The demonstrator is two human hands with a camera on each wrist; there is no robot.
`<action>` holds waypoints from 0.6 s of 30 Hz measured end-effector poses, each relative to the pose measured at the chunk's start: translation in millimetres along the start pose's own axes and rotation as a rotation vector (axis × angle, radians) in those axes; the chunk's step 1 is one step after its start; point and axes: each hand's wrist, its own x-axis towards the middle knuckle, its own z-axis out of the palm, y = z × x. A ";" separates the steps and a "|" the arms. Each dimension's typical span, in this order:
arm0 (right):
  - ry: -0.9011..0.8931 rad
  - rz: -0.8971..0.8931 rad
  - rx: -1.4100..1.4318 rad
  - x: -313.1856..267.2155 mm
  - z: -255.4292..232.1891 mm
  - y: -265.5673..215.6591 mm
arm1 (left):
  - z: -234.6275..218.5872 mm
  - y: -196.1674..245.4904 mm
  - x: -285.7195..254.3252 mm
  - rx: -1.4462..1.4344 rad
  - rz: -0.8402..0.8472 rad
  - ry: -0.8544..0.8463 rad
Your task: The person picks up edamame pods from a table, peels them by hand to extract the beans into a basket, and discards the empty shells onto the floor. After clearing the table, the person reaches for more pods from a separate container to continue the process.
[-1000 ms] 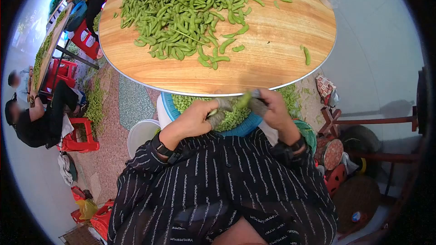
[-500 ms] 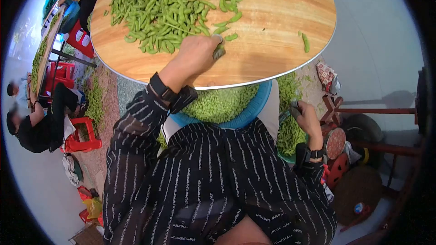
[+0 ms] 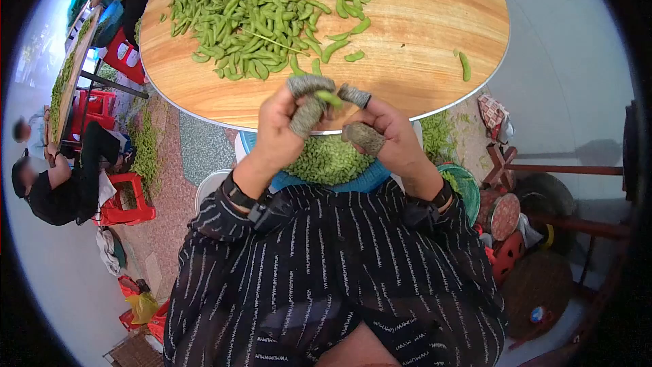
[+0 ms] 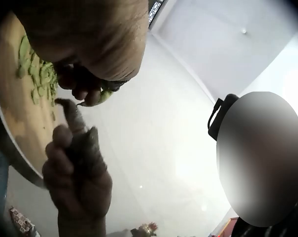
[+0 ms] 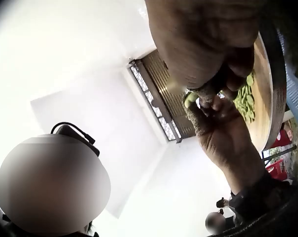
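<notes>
The left hand (image 3: 286, 119), with grey wrapping on thumb and forefinger, pinches a green pod (image 3: 329, 99) above the near table edge. In the left wrist view the same pod (image 4: 104, 96) sticks out from the fingers. Close on its right, the right hand (image 3: 390, 137) has wrapped finger and thumb apart, with nothing visible between them. A heap of pods (image 3: 265, 13) lies on the round wooden table (image 3: 421, 20). Under the hands, a blue basin (image 3: 370, 178) holds shelled beans (image 3: 331, 158).
A green basket (image 3: 468, 197) of pods stands at the right, a white bucket (image 3: 207, 187) at the left. Red stools (image 3: 125, 200) and other people (image 3: 58, 187) at another table are further left. Wooden bars (image 3: 564, 169) cross the right side.
The left hand has come back from the pods on the table and now holds one. The right hand has moved from beside the green basket up to the left hand.
</notes>
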 end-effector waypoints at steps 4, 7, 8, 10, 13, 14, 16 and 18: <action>0.009 -0.094 -0.267 5.9 3.8 -11.8 | -2.2 -0.3 -14.6 0.023 -0.062 -0.031; 0.017 -0.142 -0.637 3.5 0.7 -20.6 | -2.3 2.2 -15.8 0.086 -0.075 -0.031; 0.027 -0.164 -0.858 2.9 0.2 -21.8 | -6.4 4.9 -16.3 0.241 -0.051 -0.116; 0.058 -0.228 -0.886 4.7 1.1 -20.9 | -7.4 10.1 -16.7 0.395 -0.026 -0.200; 0.063 -0.317 -0.955 7.4 0.9 -15.4 | -6.5 13.6 -16.7 0.500 -0.114 -0.247; 0.042 -0.335 -0.997 7.8 0.6 -12.5 | -6.8 9.1 -17.1 0.502 -0.196 -0.218; 0.084 -0.328 -1.000 10.3 1.7 -8.5 | -6.7 0.7 -14.8 0.506 -0.277 -0.191; 0.130 -0.309 -0.999 11.6 -2.1 1.5 | -6.8 -9.0 -10.3 0.265 -0.250 -0.035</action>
